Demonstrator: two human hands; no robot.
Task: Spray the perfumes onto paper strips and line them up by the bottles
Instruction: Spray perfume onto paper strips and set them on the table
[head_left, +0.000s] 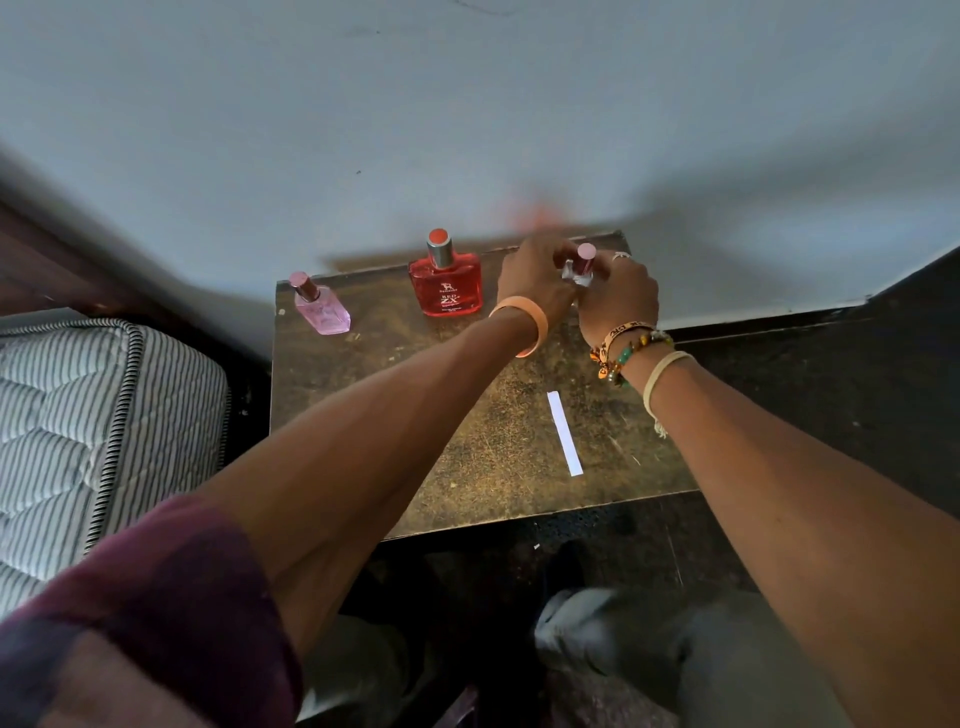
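together both hands clasp the third bottle.

Red bottle on desk: large "R" emblem is printed at top of face. Small brand word under it too fine to be read. "RED" and "ZX" are printed below in white. Bottom line illegible.

Pink bottle: pale print is seen on face, not readable.

Third bottle: face is covered by left grip and right grip.

Woven wristband at right wrist: letters are seen, not made out.
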